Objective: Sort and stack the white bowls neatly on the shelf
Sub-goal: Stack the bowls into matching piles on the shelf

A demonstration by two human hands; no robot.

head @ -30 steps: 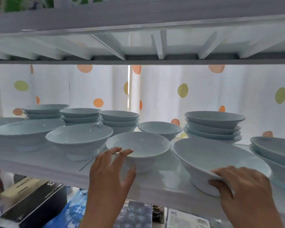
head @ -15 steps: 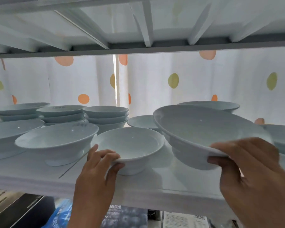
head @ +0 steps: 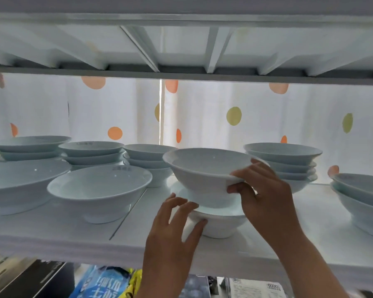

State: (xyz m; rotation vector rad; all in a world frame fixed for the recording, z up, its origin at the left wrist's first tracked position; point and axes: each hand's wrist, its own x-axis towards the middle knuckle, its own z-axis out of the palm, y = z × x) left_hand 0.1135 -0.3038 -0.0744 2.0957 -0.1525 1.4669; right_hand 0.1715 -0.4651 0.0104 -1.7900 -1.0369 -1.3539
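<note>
My right hand (head: 261,196) grips the rim of a wide white bowl (head: 202,168) and holds it level, its foot resting in or just above a smaller white bowl (head: 219,222) on the white shelf (head: 73,237). My left hand (head: 172,224) clasps the left side of that lower bowl, thumb under the rim. To the left stands a single white bowl (head: 99,188), and a larger one (head: 19,186) beyond it. Stacks of white bowls line the back: far left (head: 30,147), left of centre (head: 91,152), centre (head: 146,160) and right (head: 286,162).
Another stack of bowls (head: 362,194) sits at the shelf's right edge. The upper shelf's ribbed underside (head: 181,50) hangs low overhead. A white curtain with coloured dots (head: 202,117) closes the back. Boxes and packets (head: 103,284) lie under the shelf.
My right hand lifted the wide bowl off the shelf and carried it left, over the small bowl. My left hand closed on the small bowl's side and stayed there.
</note>
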